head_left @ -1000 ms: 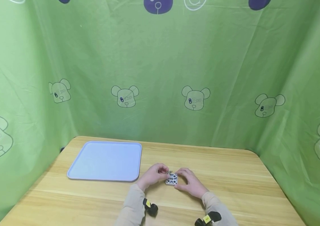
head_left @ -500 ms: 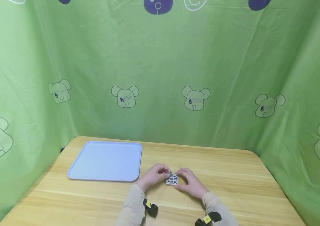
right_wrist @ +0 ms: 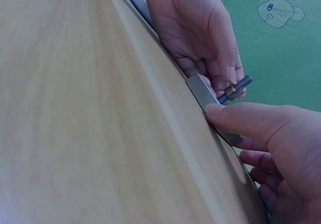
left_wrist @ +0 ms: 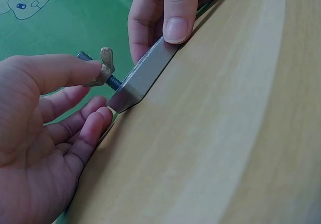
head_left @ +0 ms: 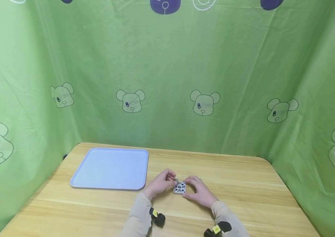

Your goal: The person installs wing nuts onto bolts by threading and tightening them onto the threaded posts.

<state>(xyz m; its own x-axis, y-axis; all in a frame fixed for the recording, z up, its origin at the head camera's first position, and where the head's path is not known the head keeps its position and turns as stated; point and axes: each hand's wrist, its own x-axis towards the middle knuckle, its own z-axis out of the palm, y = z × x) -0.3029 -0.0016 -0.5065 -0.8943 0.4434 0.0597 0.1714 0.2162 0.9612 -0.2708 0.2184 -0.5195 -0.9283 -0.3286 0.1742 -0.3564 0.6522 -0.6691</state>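
A small square metal block (head_left: pixel 179 191) with round holes in its top lies on the table in the head view. From it rises a dark threaded bolt (left_wrist: pixel 115 83), carrying a brass-coloured wing nut (left_wrist: pixel 107 66) partway up the thread. My left hand (head_left: pixel 160 183) pinches this wing nut, its thumb on one wing and the other fingers curled below and behind. My right hand (head_left: pixel 200 192) grips the block from the right, thumb on the near side (right_wrist: pixel 203 94) and fingers round the far edge. The bolt's free end (right_wrist: pixel 245 81) sticks out beyond the nut.
A pale blue tray (head_left: pixel 111 169) lies left of both hands on the wooden table (head_left: pixel 238 184). Green curtains (head_left: pixel 167 65) printed with bear heads enclose the table at the back and sides. Black wrist cameras (head_left: pixel 159 220) sit on both sleeves.
My left fingers have shifted slightly up and spread around the wing nut, which sits at a different angle. The right hand and the block have stayed in place.
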